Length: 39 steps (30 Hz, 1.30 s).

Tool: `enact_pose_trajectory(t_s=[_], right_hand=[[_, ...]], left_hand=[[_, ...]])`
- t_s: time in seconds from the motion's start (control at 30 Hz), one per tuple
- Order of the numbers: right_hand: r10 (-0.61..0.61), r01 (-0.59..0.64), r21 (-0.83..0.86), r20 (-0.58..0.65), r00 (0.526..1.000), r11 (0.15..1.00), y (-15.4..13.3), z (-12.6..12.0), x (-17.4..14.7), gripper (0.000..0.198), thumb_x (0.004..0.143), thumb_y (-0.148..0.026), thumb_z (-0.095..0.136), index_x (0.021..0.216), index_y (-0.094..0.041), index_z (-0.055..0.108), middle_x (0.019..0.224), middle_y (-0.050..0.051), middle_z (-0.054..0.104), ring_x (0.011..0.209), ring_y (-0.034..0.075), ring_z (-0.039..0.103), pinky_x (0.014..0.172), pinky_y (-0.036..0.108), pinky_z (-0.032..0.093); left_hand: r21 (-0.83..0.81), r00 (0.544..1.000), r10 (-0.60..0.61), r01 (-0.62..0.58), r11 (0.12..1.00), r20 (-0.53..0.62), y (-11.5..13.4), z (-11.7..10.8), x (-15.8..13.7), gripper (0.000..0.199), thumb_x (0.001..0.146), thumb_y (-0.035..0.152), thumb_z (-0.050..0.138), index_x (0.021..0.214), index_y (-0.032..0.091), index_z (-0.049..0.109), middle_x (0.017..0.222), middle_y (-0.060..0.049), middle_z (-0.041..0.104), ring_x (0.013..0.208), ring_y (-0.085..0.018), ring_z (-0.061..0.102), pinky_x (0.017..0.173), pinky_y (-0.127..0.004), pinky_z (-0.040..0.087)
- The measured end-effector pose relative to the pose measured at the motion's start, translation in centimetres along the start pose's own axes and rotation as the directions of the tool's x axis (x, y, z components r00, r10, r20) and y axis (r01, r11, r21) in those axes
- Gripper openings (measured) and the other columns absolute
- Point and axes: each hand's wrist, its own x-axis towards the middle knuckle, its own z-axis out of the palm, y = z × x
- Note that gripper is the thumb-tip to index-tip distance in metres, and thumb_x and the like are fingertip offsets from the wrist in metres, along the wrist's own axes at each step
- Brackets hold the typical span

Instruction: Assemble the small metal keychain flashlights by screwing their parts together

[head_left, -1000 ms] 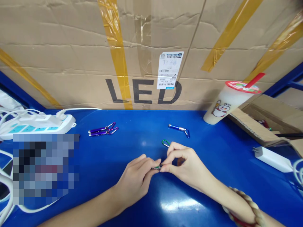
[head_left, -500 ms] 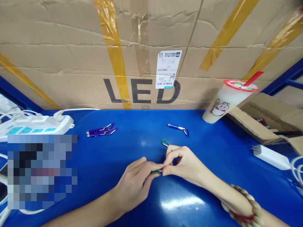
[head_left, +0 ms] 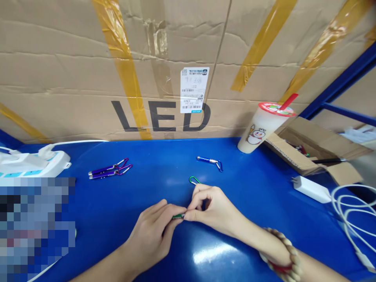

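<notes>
Your view has swung right since a second ago, sliding the cardboard box (head_left: 182,58) leftward, while both hands stay locked on the same work. Your left hand (head_left: 152,235) and right hand (head_left: 213,209) meet fingertip to fingertip, each pinching an end of a small green keychain flashlight (head_left: 178,216) just above the blue table (head_left: 249,203). Its green clip (head_left: 193,180) shows at twelve o'clock of your right hand. Two purple flashlights (head_left: 108,170) lie at ten o'clock, a blue flashlight (head_left: 209,161) at twelve, a drink cup (head_left: 258,131) at two.
</notes>
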Motion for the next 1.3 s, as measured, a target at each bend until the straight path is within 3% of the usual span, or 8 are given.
enact_pose_trajectory(t_s=[0.2,0.3,0.43,0.53,0.83,1.0,1.2,1.3], right_hand=[[-0.225,0.195,-0.228,-0.115,0.967,0.954,0.3,-0.1,-0.2,0.019,0.071,-0.038,0.072,0.072,-0.018,0.071,0.075,0.001,0.056,0.057,0.004,0.048,0.051,0.016,0.038],[-0.411,0.345,-0.351,-0.134,0.902,0.871,0.2,-0.3,-0.3,0.017,0.077,-0.035,0.068,0.082,-0.019,0.070,0.086,0.001,0.058,0.057,0.002,0.050,0.052,0.015,0.039],[-0.596,0.481,-0.522,-0.068,0.800,0.705,0.0,-0.6,-0.5,0.013,0.082,-0.029,0.064,0.091,-0.022,0.069,0.090,0.000,0.058,0.058,0.001,0.049,0.053,0.014,0.039],[-0.643,0.527,-0.575,0.000,0.765,0.626,-0.1,-0.9,-0.6,0.012,0.085,-0.024,0.060,0.093,-0.023,0.069,0.091,-0.001,0.059,0.059,0.001,0.049,0.054,0.014,0.039],[-0.688,0.595,-0.632,0.130,0.714,0.497,-0.4,-1.9,-0.2,0.017,0.089,-0.021,0.054,0.087,-0.024,0.070,0.089,-0.001,0.059,0.062,0.002,0.050,0.052,0.016,0.033],[-0.683,0.612,-0.579,0.124,0.720,0.539,-0.3,-1.9,-0.2,0.015,0.088,-0.023,0.056,0.082,-0.021,0.069,0.088,0.000,0.058,0.062,0.001,0.050,0.053,0.015,0.034],[-0.539,0.534,-0.426,0.121,0.834,0.730,0.0,-1.8,-0.2,0.013,0.084,-0.026,0.060,0.078,-0.022,0.071,0.089,0.001,0.056,0.063,0.002,0.052,0.058,0.015,0.039],[-0.484,0.491,-0.359,0.116,0.868,0.794,0.1,-1.7,-0.2,0.013,0.084,-0.027,0.061,0.077,-0.022,0.071,0.088,0.001,0.056,0.063,0.002,0.053,0.059,0.016,0.040]], left_hand=[[-0.006,0.990,-0.137,0.138,0.990,0.022,-0.1,-0.1,0.4,0.015,0.089,0.011,0.047,0.098,0.022,0.052,0.079,0.005,0.060,0.064,-0.007,0.052,0.061,-0.015,0.040],[-0.009,0.984,-0.181,0.181,0.984,-0.004,-0.2,0.0,0.4,0.018,0.089,0.012,0.047,0.102,0.024,0.050,0.084,0.006,0.061,0.069,-0.004,0.057,0.064,-0.010,0.042],[-0.013,0.982,-0.187,0.187,0.982,-0.010,-0.4,0.2,0.3,0.019,0.091,0.013,0.045,0.105,0.025,0.049,0.081,0.006,0.060,0.066,-0.003,0.058,0.062,-0.008,0.043],[-0.037,0.981,-0.194,0.194,0.980,0.024,-0.4,0.3,0.3,0.019,0.091,0.013,0.044,0.106,0.023,0.049,0.080,0.005,0.060,0.065,-0.004,0.058,0.061,-0.010,0.044],[-0.054,0.985,-0.154,0.158,0.986,0.071,-0.1,0.0,0.4,0.016,0.091,0.013,0.042,0.102,0.019,0.052,0.071,0.003,0.057,0.062,-0.008,0.054,0.059,-0.016,0.042],[-0.117,0.975,-0.182,0.197,0.973,0.131,0.5,0.0,0.4,0.015,0.092,0.013,0.038,0.093,0.017,0.052,0.067,0.003,0.054,0.061,-0.009,0.051,0.058,-0.017,0.039],[-0.175,0.913,-0.332,0.376,0.910,0.235,1.1,0.0,0.1,0.019,0.094,0.019,0.034,0.088,0.018,0.052,0.075,0.001,0.055,0.066,-0.011,0.051,0.063,-0.021,0.038],[-0.182,0.904,-0.349,0.397,0.900,0.246,1.2,0.1,-0.1,0.016,0.093,0.019,0.036,0.090,0.018,0.052,0.079,0.001,0.057,0.069,-0.011,0.054,0.064,-0.021,0.038]])
